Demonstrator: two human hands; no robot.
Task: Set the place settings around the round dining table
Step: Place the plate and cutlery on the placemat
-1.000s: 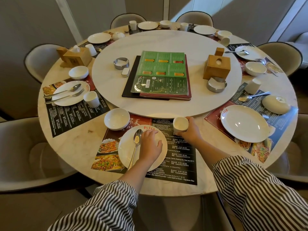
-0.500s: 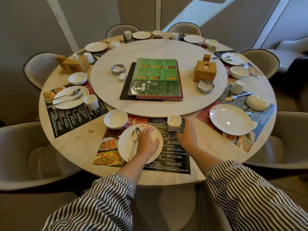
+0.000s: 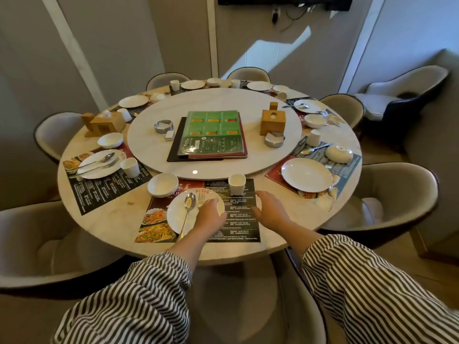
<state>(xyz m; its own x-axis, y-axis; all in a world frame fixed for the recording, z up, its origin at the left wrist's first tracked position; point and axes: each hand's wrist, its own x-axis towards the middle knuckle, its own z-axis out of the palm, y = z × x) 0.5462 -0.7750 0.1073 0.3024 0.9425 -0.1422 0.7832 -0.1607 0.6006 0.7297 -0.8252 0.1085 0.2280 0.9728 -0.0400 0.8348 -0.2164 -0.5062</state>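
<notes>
The nearest place setting lies on a dark printed placemat (image 3: pixel 238 219) at the front edge of the round table (image 3: pixel 104 219). On its white plate (image 3: pixel 178 217) a spoon (image 3: pixel 188 204) lies lengthwise. A fork (image 3: pixel 201 199) lies beside the spoon, with only its tines showing. My left hand (image 3: pixel 211 216) is over the fork's handle on the plate's right side, fingers curled down onto it. A white cup (image 3: pixel 236 184) stands upright behind my right hand (image 3: pixel 269 211), which rests on the placemat with relaxed fingers and holds nothing. A white bowl (image 3: pixel 162 185) sits to the plate's upper left.
A marble turntable (image 3: pixel 149 135) carries menus (image 3: pixel 211 135), wooden boxes (image 3: pixel 272 121) and metal ashtrays (image 3: pixel 274 139). Other settings ring the table, including a plate with cutlery (image 3: pixel 99 163) on the left and a bare plate (image 3: pixel 306 174) on the right. Upholstered chairs (image 3: pixel 397 189) surround it.
My right hand let go of the cup and drew back toward me onto the placemat. The fork's tines now show past my left hand. My head has pulled back and up.
</notes>
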